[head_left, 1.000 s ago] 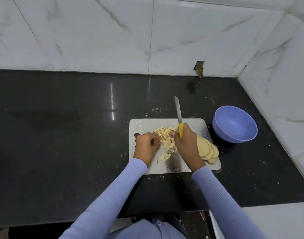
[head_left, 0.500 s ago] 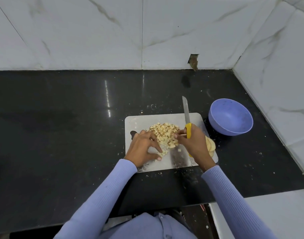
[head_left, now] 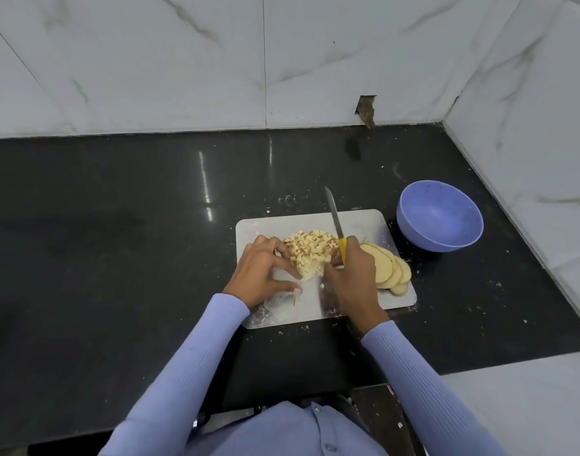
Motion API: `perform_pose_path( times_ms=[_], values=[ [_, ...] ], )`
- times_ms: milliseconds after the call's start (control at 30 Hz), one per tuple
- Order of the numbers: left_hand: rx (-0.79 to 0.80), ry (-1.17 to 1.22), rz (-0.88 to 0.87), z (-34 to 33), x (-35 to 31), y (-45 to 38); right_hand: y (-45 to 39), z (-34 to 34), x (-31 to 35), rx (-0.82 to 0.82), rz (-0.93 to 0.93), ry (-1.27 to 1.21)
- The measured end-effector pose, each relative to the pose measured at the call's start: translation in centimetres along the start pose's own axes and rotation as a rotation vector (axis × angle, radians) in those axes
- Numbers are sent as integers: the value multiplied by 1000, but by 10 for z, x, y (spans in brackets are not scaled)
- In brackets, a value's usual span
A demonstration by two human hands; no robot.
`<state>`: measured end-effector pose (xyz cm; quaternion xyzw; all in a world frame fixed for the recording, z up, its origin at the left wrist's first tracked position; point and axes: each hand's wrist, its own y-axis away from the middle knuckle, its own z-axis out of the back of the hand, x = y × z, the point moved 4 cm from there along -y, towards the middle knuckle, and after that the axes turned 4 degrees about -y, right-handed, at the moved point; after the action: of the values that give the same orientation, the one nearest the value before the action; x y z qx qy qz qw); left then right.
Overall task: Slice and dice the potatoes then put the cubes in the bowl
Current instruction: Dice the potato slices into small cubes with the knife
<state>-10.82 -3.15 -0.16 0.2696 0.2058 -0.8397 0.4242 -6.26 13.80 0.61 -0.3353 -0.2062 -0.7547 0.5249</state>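
**Cubes heaped mid-board, bowl waiting at the right**

I see my left hand (head_left: pixel 265 271) resting on the cutting board (head_left: pixel 367 225), fingers spread and cupped against the left side of the potato cubes (head_left: pixel 310 250) heaped near the board's middle. My right hand (head_left: pixel 351 274) grips the yellow-handled knife (head_left: pixel 335 222), blade pointing toward the board's far edge; it seems to touch the pile too. Potato slices (head_left: pixel 389 268) overlap at the board's near right corner. The purple bowl (head_left: pixel 439 220) stands on the black counter (head_left: pixel 117 225), just off the board's far right corner.

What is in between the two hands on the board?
A pile of potato cubes sits between the left hand and right hand, seen in the head view.
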Motion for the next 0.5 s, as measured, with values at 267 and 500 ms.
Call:
perform_pose_path(
  times_ms=[267, 500],
  values=[
    [19, -25, -6, -17, -2, 9, -18, 14, 7, -25, 80, -139],
    [-179, -7, -4, -24, -4, -11, -30, 18, 3, 60, -10, -255]
  ],
)
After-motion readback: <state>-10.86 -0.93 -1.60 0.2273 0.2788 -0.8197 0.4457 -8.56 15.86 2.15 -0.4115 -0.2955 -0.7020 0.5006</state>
